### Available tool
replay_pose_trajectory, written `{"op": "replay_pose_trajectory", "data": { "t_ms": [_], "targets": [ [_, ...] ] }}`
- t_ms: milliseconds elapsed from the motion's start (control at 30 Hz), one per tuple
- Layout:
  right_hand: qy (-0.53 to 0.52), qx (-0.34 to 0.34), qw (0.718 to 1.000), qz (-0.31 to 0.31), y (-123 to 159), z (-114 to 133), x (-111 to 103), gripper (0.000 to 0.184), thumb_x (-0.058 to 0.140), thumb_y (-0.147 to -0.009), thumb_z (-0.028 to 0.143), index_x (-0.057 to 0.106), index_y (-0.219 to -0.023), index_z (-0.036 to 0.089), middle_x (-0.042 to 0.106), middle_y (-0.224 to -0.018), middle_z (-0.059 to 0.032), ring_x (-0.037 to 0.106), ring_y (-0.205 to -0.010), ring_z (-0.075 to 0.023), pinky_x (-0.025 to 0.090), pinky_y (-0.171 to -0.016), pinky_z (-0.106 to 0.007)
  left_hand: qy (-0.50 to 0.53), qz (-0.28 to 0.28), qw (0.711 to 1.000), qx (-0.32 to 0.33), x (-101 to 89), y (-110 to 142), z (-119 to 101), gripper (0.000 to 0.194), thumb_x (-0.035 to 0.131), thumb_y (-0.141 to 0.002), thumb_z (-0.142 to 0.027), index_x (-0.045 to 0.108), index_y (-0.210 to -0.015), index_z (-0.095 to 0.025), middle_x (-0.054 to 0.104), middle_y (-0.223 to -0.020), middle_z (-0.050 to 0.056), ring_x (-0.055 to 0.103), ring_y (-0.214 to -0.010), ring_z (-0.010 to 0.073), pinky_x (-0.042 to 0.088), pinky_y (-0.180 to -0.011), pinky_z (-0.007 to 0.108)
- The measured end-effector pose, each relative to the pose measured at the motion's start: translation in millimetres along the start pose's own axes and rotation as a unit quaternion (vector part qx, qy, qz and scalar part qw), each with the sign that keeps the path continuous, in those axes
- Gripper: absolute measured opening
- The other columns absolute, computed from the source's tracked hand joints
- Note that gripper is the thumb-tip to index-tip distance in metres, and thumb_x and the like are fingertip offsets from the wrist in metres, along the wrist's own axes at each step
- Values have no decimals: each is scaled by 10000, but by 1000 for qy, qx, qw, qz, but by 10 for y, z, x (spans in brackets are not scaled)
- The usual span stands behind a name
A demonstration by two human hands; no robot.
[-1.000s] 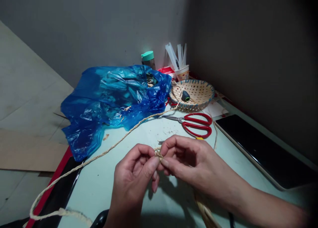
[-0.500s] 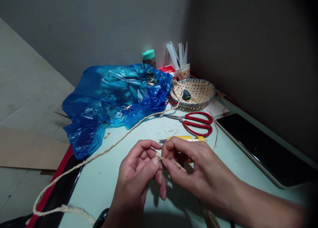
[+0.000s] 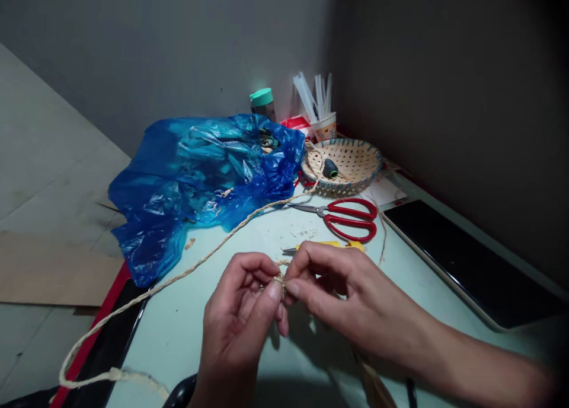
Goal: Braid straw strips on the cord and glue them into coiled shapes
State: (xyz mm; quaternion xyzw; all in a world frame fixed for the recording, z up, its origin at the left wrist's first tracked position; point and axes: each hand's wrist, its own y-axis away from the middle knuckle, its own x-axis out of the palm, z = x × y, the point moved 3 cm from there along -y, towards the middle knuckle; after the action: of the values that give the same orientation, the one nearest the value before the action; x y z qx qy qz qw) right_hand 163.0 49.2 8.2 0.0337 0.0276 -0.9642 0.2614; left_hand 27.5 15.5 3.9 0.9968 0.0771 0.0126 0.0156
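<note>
Between my two hands is a short piece of twisted straw cord (image 3: 280, 279), pale and looped at the fingertips. My left hand (image 3: 249, 301) pinches it between thumb and forefinger, with the other fingers curled behind. From the other side, my right hand (image 3: 329, 283) grips the same cord with thumb and forefinger closed together. Part of the cord is hidden by the fingers. Just beyond my hands lie a yellow-handled tool with a thin metal tip (image 3: 291, 251), partly covered by my right hand, and red-handled scissors (image 3: 351, 219).
A long twisted cord (image 3: 195, 267) runs from the woven basket (image 3: 355, 165), which holds a dark thread spool (image 3: 329, 169), to the left table edge. A blue plastic bag (image 3: 204, 165), a cup of white sticks (image 3: 324, 127) and a green-lidded jar (image 3: 262, 104) stand behind. A phone (image 3: 471, 260) lies right.
The cord end has been bent into a small loop at my fingertips, and a strand now shows above them. My hands have shifted slightly left; the view has moved a little too.
</note>
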Motion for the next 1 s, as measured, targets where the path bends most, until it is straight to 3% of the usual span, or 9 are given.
{"op": "replay_pose_trajectory", "data": {
  "t_ms": [100,200,300,400,533,633,800,1000],
  "targets": [
    [-118,51,991,43,-35,-28,4,145,584,-923,230,574,-786,184,704,-707,1,603,-623,-97,409,-551,-177,-12,0,1000,28,19,27,-42,48,613,-877,-203,601,-856,-244,582,-653,-66,525,-523,68,428,-516,165],
    [-170,65,982,54,-48,-74,6,127,626,-909,275,585,-842,176,694,-739,-16,610,-661,-114,436,-593,-192,-64,-5,995,73,21,45,-59,111,569,-903,-158,590,-882,-266,590,-673,-74,519,-548,68,419,-539,156],
    [-135,45,989,36,-45,-111,-11,88,613,-915,262,633,-920,176,691,-779,-20,629,-730,-137,464,-670,-226,-160,7,973,164,11,40,-61,185,522,-913,-120,597,-897,-289,605,-711,-79,554,-606,84,417,-585,180],
    [-71,26,997,9,-40,-126,-32,97,608,-904,234,688,-902,180,684,-768,-12,616,-721,-145,466,-671,-245,-258,5,930,260,-8,30,-63,252,511,-895,-71,632,-920,-290,640,-758,-74,575,-668,99,408,-637,208],
    [-43,22,998,-28,-37,-132,-41,143,647,-879,290,712,-820,178,699,-765,-18,613,-711,-152,466,-638,-242,-318,-33,897,305,-41,25,-81,217,567,-867,-68,667,-849,-259,671,-725,-61,572,-653,118,403,-627,231],
    [-44,33,998,-41,-31,-142,-29,143,654,-863,299,699,-811,173,700,-753,-19,608,-687,-146,459,-599,-229,-301,-56,911,276,-64,23,-89,173,617,-842,-100,675,-799,-257,671,-700,-63,589,-611,111,413,-601,227],
    [-18,27,998,-58,-27,-132,11,80,603,-853,199,656,-798,174,662,-671,7,577,-618,-125,435,-554,-213,-177,-13,977,120,-67,-14,-44,99,623,-862,-211,623,-768,-243,603,-628,-70,583,-513,94,435,-532,208],
    [58,-8,995,-84,2,-117,56,103,588,-871,163,605,-773,191,608,-633,51,535,-579,-91,392,-532,-188,-65,21,998,-9,-52,-78,-19,115,688,-795,-218,590,-736,-207,582,-647,-66,584,-476,78,441,-509,195]
  ]
}}
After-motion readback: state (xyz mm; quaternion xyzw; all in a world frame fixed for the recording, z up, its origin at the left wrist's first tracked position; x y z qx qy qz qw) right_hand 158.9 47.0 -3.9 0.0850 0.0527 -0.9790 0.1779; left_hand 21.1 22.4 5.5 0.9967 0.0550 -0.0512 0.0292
